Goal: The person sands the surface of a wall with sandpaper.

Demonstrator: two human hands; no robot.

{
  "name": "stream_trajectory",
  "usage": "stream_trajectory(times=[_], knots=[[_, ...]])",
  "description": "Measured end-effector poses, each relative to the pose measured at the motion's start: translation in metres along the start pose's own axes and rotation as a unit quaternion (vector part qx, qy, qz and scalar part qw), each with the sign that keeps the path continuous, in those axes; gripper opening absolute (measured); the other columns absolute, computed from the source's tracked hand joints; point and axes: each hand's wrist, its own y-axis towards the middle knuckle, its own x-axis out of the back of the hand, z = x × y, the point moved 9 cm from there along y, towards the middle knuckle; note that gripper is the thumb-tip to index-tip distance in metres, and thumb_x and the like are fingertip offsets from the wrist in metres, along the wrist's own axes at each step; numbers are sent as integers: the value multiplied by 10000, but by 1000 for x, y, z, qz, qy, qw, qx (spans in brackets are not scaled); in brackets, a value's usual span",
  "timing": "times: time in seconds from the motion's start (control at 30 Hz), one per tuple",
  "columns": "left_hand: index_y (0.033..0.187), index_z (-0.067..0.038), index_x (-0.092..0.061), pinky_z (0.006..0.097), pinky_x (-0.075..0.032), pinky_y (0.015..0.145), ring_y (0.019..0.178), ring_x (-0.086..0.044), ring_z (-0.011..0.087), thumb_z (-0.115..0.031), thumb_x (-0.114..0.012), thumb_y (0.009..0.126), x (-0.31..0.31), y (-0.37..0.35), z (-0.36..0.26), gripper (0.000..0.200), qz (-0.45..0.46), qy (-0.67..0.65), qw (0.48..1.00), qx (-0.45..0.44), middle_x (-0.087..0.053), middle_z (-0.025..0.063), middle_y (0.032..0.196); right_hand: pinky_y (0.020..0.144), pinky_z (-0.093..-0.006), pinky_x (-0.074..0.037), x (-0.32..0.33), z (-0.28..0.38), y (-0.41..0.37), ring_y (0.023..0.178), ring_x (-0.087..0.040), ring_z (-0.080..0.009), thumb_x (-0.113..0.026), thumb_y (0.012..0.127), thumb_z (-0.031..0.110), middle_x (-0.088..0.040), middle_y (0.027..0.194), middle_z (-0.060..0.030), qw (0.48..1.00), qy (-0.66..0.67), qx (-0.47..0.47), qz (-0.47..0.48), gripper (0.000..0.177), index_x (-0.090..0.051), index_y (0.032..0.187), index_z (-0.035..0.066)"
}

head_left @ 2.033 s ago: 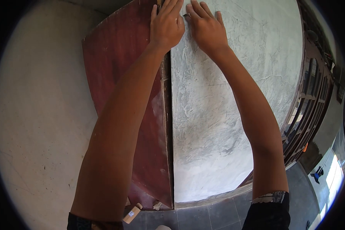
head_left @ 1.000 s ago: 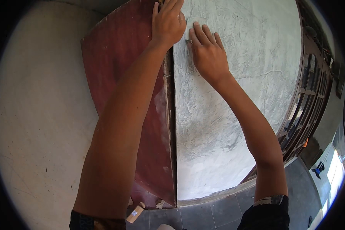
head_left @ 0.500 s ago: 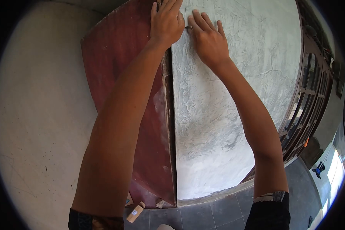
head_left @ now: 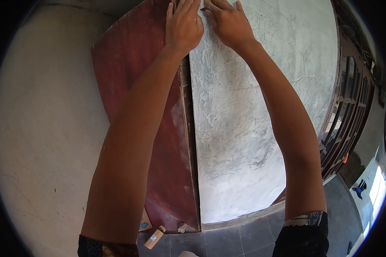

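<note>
**Two hands at the seam between a board and a plastered wall**

Hands, two. The left hand (head_left: 182, 25) is lying flat and open at the top centre of the frame. Its fingers are stretched upward and pressing on the right edge of the board, and it is grasping nothing. The right hand (head_left: 228, 21) is resting palm-down just beside it on the plaster. Its thumb and forefinger are meeting at a small dark piece (head_left: 206, 8). Whether they are pinching it or only touching it cannot be told.

Board, one. The red-brown wooden board (head_left: 133, 85) is standing upright in the left centre of the frame. It is leaning against a pale wall (head_left: 43, 128), which is filling the left side. Its right edge is running down the middle as a dark seam.

Plastered wall, one. The grey, rough plastered wall (head_left: 253, 107) is filling the centre right, touching the board along the seam.

Small dark piece, one. It is sitting at the very top of the frame, right at the seam, between the two hands.

Other items. One small cardboard box (head_left: 154, 237) is lying on the tiled floor (head_left: 236, 240) at the bottom centre, near the foot of the board. One dark wooden window frame (head_left: 347, 107) is curving down the right edge.
</note>
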Motion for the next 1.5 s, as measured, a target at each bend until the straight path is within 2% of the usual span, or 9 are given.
stream_trajectory(times=[0.2,0.43,0.57,0.73,0.83,0.9,1.1,1.37,1.5], knots=[[1472,48,-493,528,-233,1243,1533,-323,342,-31,-484,954,3,1,-3,525,-23,32,999,-30,-435,210,1592,1128,-611,-411,16,44,-79,1354,-548,-273,-576,1029,212,-583,1449,-99,1000,-4,-6,-12,313,-636,1285,42],[1476,36,-497,581,-207,1239,1535,-320,338,-6,-472,951,2,-3,-3,527,-5,19,1000,-9,-418,193,1609,1143,-619,-387,-2,4,-4,1395,-513,-299,-536,1054,232,-545,1516,-72,999,-2,-16,36,357,-588,1368,70],[1490,22,-488,597,-194,1237,1543,-306,326,-9,-470,950,-2,-2,2,541,-1,9,1000,13,-403,175,1623,1113,-608,-421,15,45,-82,1395,-514,-287,-579,1026,201,-552,1495,-103,1000,-5,-15,12,340,-618,1324,42],[1490,22,-488,588,-192,1243,1548,-295,322,-6,-466,950,-1,0,1,541,6,-5,1000,11,-396,171,1629,1141,-604,-407,4,2,-3,1435,-491,-269,-594,1032,227,-506,1563,-73,999,-19,-32,4,394,-599,1406,102],[1495,15,-485,580,-190,1247,1552,-289,316,-12,-464,954,-2,-2,3,542,17,8,1000,21,-390,164,1634,1150,-590,-369,-1,8,-2,1413,-472,-381,-468,1073,241,-506,1532,-206,1000,16,-17,-8,423,-553,1386,-31],[1497,11,-485,579,-189,1248,1553,-287,311,-19,-463,958,-4,-1,5,541,19,15,999,29,-388,161,1636,1114,-647,-404,7,29,-48,1376,-543,-262,-580,1026,243,-587,1462,-87,999,-13,-13,-27,373,-611,1364,86],[1498,4,-486,584,-191,1244,1552,-291,303,-54,-472,973,-3,-2,2,528,13,5,1000,26,-393,157,1633,1113,-644,-398,7,13,-12,1342,-557,-275,-533,1054,244,-591,1453,-32,998,-27,-30,-43,337,-611,1351,105],[1497,-6,-487,584,-194,1240,1549,-298,294,-57,-485,970,-2,-2,1,529,-5,11,1000,19,-407,149,1626,1122,-627,-399,11,47,-82,1394,-519,-278,-579,1026,239,-568,1480,-90,1000,-26,-12,1,372,-594,1348,53],[1494,-1,-489,587,-202,1237,1544,-306,299,-44,-487,965,-1,-1,-1,530,8,-3,1000,19,-409,157,1622,1145,-609,-397,3,11,-7,1428,-488,-300,-559,1041,224,-506,1560,-71,998,-27,-41,47,388,-579,1404,88]])
